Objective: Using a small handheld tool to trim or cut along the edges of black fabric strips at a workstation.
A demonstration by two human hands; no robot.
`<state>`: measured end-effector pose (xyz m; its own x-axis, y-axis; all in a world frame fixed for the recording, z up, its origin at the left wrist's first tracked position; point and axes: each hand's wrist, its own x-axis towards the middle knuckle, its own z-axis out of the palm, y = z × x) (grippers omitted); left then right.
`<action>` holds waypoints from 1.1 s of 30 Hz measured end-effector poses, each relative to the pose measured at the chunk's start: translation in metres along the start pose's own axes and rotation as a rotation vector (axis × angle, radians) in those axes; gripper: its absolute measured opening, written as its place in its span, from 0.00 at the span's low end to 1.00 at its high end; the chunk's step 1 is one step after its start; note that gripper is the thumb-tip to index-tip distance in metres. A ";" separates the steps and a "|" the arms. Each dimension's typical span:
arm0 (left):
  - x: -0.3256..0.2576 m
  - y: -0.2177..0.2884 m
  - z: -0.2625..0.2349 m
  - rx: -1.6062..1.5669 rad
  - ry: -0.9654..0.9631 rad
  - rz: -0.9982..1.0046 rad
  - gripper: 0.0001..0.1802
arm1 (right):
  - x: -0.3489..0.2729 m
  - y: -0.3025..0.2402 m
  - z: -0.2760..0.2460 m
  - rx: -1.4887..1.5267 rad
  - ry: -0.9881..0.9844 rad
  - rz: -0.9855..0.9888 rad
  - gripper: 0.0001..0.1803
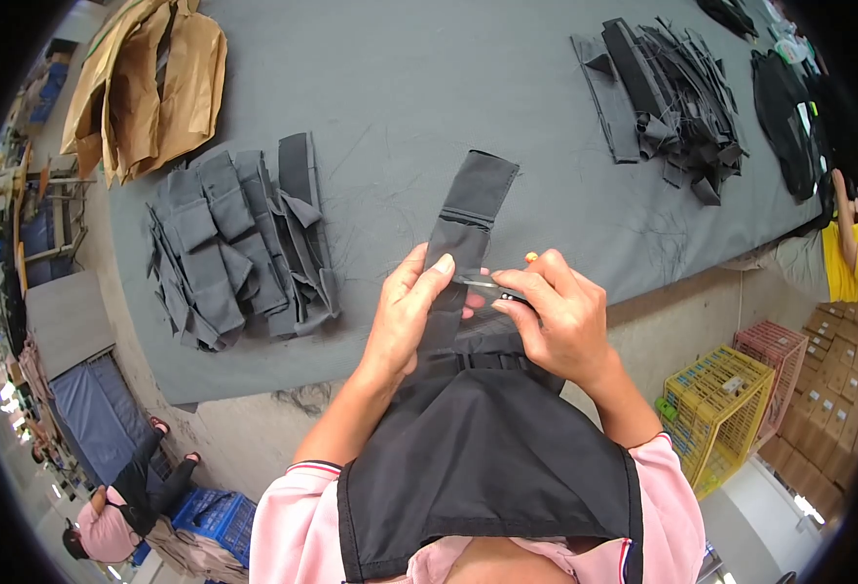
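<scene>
My left hand (411, 302) pinches a dark grey fabric strip (480, 190) between thumb and fingers. The strip has a stitched seam across it and its far end lies over the table; its near end hangs toward my black apron (492, 428). In my right hand (560, 316) is a pair of small thread snips (483, 283), held with fingers and thumb closed round it. The metal blades point left and touch or nearly touch the strip's edge beside my left fingers. Part of the snips is hidden by my fingers.
On the grey-covered table (380, 88) lie a left pile of fabric strips (229, 253) and a far right pile (668, 107), with loose threads around. A brown paper bag (147, 88) stands far left. Yellow crate (721, 409) at right; another person (108, 526) sits lower left.
</scene>
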<state>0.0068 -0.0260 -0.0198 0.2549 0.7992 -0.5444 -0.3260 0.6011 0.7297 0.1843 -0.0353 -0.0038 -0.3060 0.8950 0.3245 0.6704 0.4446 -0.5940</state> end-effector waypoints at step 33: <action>-0.012 0.002 -0.002 -0.096 -0.135 0.048 0.17 | 0.013 0.013 0.000 -0.197 0.247 -0.100 0.19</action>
<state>0.0016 -0.0339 -0.0123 0.3547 0.8226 -0.4443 -0.4250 0.5652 0.7070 0.1891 -0.0177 -0.0076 -0.2199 0.8005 0.5575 0.7704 0.4931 -0.4042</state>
